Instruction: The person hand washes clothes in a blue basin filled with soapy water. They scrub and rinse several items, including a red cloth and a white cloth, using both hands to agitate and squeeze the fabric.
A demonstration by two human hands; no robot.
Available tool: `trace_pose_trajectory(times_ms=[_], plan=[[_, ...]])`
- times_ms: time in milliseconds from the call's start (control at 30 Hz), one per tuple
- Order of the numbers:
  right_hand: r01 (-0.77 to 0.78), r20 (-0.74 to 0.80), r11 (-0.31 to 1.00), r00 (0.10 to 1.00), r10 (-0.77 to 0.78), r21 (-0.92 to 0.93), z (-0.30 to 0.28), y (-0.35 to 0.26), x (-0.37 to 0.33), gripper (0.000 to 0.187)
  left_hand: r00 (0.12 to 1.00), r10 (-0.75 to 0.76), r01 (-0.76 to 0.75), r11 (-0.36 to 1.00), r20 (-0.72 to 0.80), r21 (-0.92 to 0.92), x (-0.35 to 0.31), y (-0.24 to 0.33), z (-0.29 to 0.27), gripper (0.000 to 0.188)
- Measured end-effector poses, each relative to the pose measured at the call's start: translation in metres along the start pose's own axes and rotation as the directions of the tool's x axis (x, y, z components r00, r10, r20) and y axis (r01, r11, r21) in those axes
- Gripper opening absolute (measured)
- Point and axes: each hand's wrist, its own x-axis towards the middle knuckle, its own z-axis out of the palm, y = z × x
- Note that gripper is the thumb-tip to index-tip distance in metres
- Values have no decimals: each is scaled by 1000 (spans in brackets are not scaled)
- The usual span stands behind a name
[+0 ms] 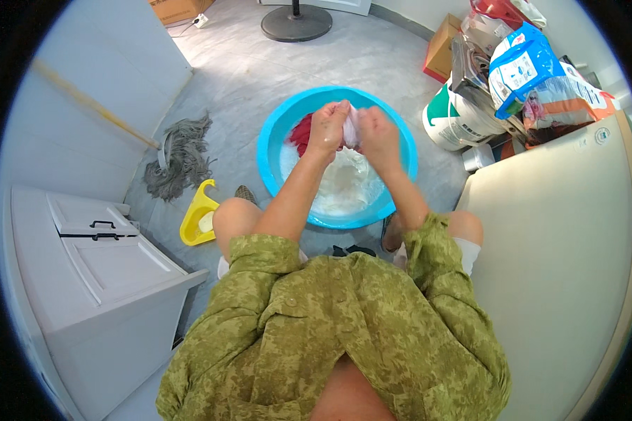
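Left grip point(326, 130): we pinch the pale cloth point(352, 130).
Right grip point(379, 140): blurred; we cannot tell whether it pinches.
Blue basin point(266, 144): suds point(288, 160) could splash out if we rub hard.

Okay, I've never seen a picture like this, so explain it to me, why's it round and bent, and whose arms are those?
There's no machine here: those are a person's own bare arms. A wide fisheye camera worn on their head looks down, so straight edges bend near the rim. The picture's left is their left.

On the grey floor sits a blue basin with red cloth and whitish, foamy water. Above it, the left hand grips a pale pink cloth; the right hand is at its other side, too blurred to show the grip. A grey mop head lies to the left.
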Motion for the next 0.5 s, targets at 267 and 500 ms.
trace_pose_trajectory(times_ms=[267,500], plan=[[175,78,893,985,-157,-415,6,29,23,27,970,244,-239,959,-12,153,-4,-17,13,39],[300,155,770,954,-258,-563,-3,32,33,31,990,139,-137,981,-6,138,-9,-32,15,45]])
